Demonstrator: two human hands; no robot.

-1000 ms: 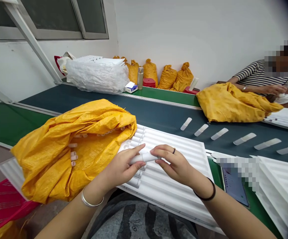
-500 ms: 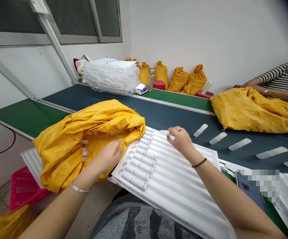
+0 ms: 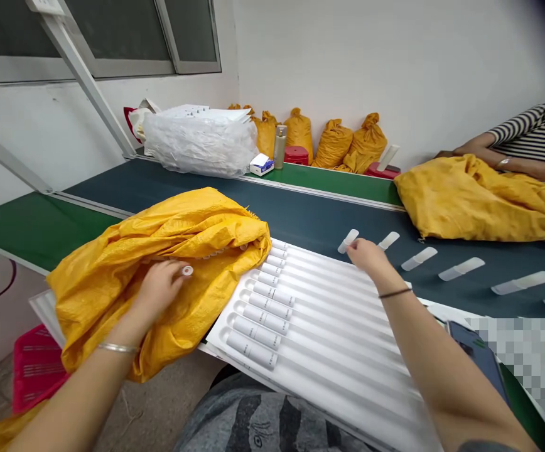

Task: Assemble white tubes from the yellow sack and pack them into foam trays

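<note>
My left hand (image 3: 162,285) is in the mouth of a yellow sack (image 3: 206,213), its fingers closed on a small white tube (image 3: 187,270) with one end towards me. More tubes show partly inside the sack. Out over the dark belt (image 3: 301,210), my right hand (image 3: 366,254) pinches a translucent white tube (image 3: 349,240). Between the hands lies a white grooved tray (image 3: 338,333), with several labelled white tubes (image 3: 253,350) side by side in its left ends. Several translucent tubes (image 3: 418,258) rest in a row on the belt, right of my right hand.
Another yellow sack (image 3: 470,201) lies at the right by a person in a striped sleeve (image 3: 522,132). A plastic-wrapped stack (image 3: 201,141), small box (image 3: 262,164) and bottle (image 3: 280,147) stand behind the belt. A phone (image 3: 477,358) is at lower right, a pink basket (image 3: 34,364) lower left.
My left hand has moved left into the sack and taken hold of a tube. My right hand has carried its tube right, off the tray's far edge to the belt. The view has shifted slightly.
</note>
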